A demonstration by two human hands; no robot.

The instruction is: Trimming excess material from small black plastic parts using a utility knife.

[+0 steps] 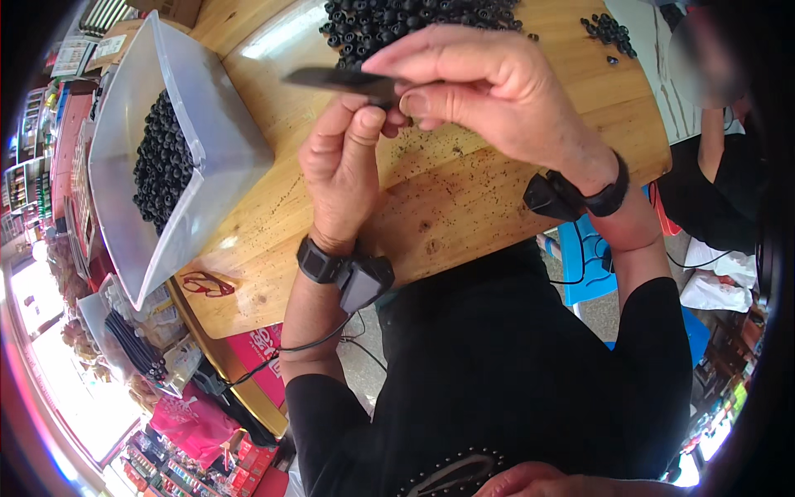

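Note:
Above the wooden table (464, 215), my two hands meet, both closed. My right hand (489, 91) grips a dark, flat, blade-like tool (331, 80), blurred, its tip pointing left. Under it, the thumb and fingers of my left hand (344, 161) pinch a small black part (385, 101), mostly hidden by fingers. Just beyond the hands spreads a large heap of small round black parts (389, 29), hollow in the middle. A clear plastic bin (219, 108) stands tilted to my left, with many similar black parts (166, 161) inside.
Dark crumbs (426, 178) are scattered on the table before me. Red-framed glasses (207, 284) lie near its left edge. A smaller group of black parts (609, 35) sits at the far right. Another person (712, 166) is at the right, near a blue stool (588, 261). Cables hang from both wrist devices.

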